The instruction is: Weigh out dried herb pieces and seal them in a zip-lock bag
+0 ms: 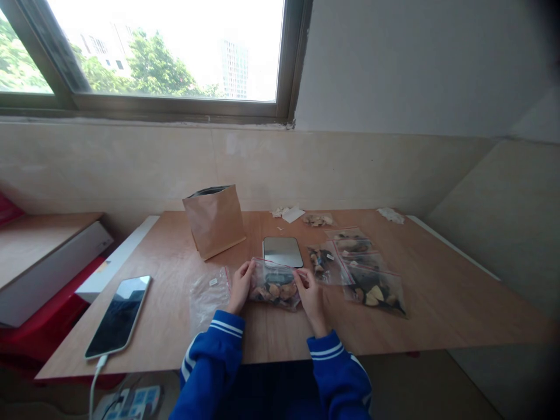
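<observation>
Left grip (pixel 238 288) and right grip (pixel 310 293) are both narrow, fingers pinching the two upper corners of a clear zip bag (pixel 276 293) of dried brown pieces, held between them at the front-middle of the counter (pixel 280 332); whether its bottom edge rests there, I cannot tell. Toward the near left lies a phone (pixel 118 318) with a white cable (pixel 95 376) plugged in. Just beside the left grip is a flat clear bag (pixel 209 296) with a small label. Right of the right grip, several filled bags (pixel 377 295) overlap. Directly beyond the held bag sits a silver-topped plate (pixel 282 252); farther left, a brown paper bag (pixel 214 224) stands with its mouth open. Near the wall (pixel 350 169) lie a pale packet (pixel 318 220) and white scraps (pixel 282 212), with a window (pixel 175 58) above.
</observation>
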{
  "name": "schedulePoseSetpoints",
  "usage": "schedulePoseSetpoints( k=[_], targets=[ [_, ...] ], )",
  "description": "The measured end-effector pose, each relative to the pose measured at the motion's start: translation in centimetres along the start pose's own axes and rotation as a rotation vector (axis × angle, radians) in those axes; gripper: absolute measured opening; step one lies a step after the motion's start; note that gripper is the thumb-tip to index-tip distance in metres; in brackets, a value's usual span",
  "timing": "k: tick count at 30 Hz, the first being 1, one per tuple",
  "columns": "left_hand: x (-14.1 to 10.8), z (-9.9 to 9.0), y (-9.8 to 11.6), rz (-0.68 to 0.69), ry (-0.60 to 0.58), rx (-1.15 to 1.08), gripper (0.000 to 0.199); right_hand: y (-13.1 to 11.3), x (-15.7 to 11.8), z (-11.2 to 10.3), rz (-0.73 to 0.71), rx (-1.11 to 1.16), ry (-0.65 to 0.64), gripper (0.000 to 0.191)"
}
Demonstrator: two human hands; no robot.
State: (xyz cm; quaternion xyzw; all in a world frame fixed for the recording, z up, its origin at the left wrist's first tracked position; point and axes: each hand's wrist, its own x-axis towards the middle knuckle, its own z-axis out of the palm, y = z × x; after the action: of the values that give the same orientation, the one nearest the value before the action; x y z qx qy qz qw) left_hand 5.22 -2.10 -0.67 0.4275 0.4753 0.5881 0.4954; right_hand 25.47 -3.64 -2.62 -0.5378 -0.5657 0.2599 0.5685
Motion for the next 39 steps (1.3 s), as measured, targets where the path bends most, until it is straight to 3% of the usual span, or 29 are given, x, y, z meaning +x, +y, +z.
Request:
schedulePoseSetpoints(
  k=[5,11,18,29,39],
  targets=[
    [-0.2,0.2,0.5,0.005,0.036,-0.013,0.045,-0.1,0.2,0.0,0.055,0.067,0.043,0.039],
    [-0.4,0.2,0.5,-0.042,-0.011,0.016,0.048,0.3,0.3,-0.4,0.115,0.052,0.135,0.042],
    [-0.2,0.1,0.3,-0.061,0.015,0.01,0.048,1.0,0.4,-0.5,0.089,0.044,0.187,0.046],
    [0.0,-0.2,0.1,-0.061,0.027,-0.009,0.04,0.9,0.5,-0.9,0.1,-0.075,0.186,0.061],
    [-0.3,-0.1,0.6,-0.029,0.039,0.018,0.036,0.6,0.5,-0.7,0.1,0.038,0.183,0.049]
  ],
)
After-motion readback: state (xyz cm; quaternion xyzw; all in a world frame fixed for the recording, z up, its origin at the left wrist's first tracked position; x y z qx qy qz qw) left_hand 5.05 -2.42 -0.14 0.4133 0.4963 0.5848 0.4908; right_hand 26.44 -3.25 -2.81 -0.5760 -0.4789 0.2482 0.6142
